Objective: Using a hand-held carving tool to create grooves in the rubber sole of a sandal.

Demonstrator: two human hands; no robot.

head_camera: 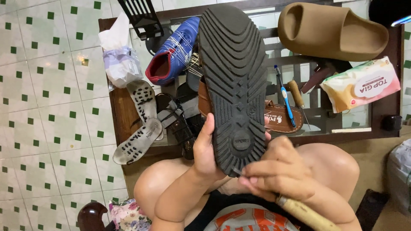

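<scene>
black-soled sandal (234,81) held upright, tread facing camera, wooden-handled awl (299,210) at heel

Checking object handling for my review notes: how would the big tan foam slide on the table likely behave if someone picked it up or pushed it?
The tan slide looks thick, one-piece and foam-like, so probably light for its bulk. Its broad rounded body suggests it would skid, not roll. It likely flexes slightly yet keeps its shape.

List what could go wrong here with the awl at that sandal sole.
The awl tip sits at the heel edge of the black sole, close to the left hand gripping it; a slip could jab those fingers. The right hand works above bare knees, so a dropped tool may hit skin.
</scene>
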